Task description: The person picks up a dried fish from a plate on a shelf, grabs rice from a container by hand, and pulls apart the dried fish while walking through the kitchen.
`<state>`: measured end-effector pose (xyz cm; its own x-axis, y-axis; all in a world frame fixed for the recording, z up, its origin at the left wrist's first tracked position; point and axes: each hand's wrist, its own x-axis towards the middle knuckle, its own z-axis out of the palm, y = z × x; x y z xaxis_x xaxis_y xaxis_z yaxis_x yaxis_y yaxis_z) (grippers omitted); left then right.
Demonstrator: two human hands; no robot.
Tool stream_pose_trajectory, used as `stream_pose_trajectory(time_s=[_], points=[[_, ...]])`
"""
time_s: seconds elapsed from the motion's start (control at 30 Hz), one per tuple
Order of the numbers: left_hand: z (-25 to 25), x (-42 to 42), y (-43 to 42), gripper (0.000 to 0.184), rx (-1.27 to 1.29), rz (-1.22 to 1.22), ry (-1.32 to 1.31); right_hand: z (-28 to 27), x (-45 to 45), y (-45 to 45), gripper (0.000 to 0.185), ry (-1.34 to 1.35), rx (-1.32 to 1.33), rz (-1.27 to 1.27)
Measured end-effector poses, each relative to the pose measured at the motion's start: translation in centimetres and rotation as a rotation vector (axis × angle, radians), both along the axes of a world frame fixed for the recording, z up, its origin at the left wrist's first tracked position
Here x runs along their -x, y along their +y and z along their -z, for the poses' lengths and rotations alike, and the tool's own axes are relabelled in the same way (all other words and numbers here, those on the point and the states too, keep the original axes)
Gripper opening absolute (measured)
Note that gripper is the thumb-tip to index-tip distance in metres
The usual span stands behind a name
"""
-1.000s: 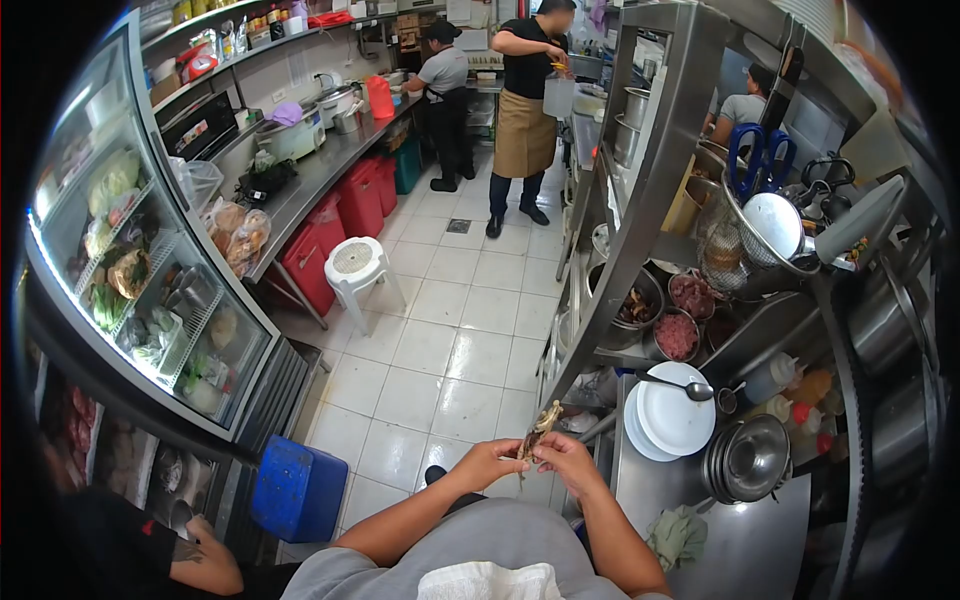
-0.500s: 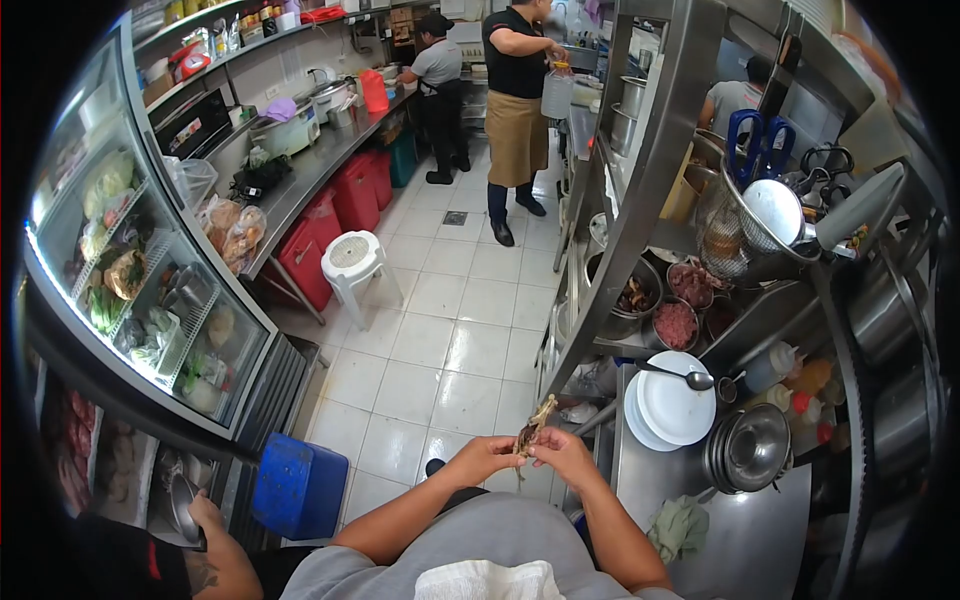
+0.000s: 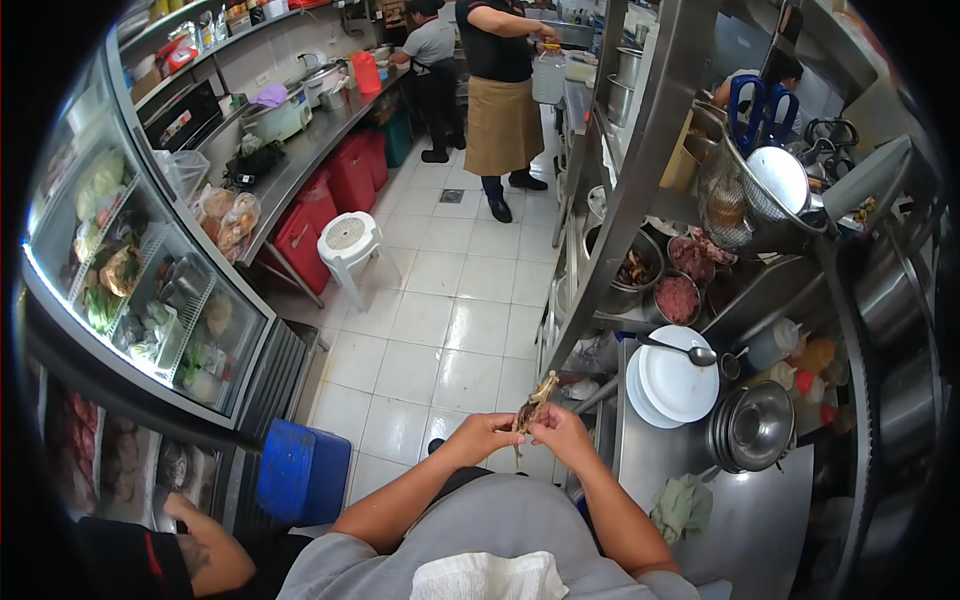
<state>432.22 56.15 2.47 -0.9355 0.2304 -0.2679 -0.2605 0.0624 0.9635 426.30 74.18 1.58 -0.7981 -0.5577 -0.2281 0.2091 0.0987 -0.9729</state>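
Note:
Held up in front of my body is a thin, yellowish-brown piece of food [image 3: 537,398], bony-looking with a dark patch; its exact kind I cannot make out. My left hand [image 3: 484,438] pinches its lower part from one side. Against the other side, the fingers of my right hand [image 3: 560,434] are closed on the same piece. Its narrow tip points up and right, and a thin strand hangs below my fingers. Part of it is hidden behind my fingertips.
Right of me, a steel counter [image 3: 745,520] carries white plates [image 3: 678,375], metal bowls [image 3: 757,428] and a green cloth [image 3: 682,508]. A blue bin [image 3: 303,472] and glass-door fridge [image 3: 150,270] stand left. A co-worker's arm [image 3: 210,550] is at lower left; another person [image 3: 500,90] stands ahead.
Both my hands stay closed on the piece, nearly in place. The view has shifted slightly. The co-worker's hand at lower left has moved, and the bowl it held is hardly visible.

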Motion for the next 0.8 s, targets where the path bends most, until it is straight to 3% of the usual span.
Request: stream_pose_trajectory(time_s=[0.23, 0.4, 0.8], points=[[-1.1, -0.2, 0.2, 0.038, 0.062, 0.010, -0.008, 1.0, 0.0, -0.6, 0.015, 0.005, -0.059, 0.037], [0.7, -0.3, 0.5, 0.038, -0.229, -0.065, -0.014, 0.8, -0.3, -1.0, 0.015, -0.101, 0.098, 0.134], [1.1, 0.2, 0.9, 0.041, -0.500, -0.174, -0.156, 0.7, -0.7, -1.9, 0.011, -0.092, 0.174, 0.272]])
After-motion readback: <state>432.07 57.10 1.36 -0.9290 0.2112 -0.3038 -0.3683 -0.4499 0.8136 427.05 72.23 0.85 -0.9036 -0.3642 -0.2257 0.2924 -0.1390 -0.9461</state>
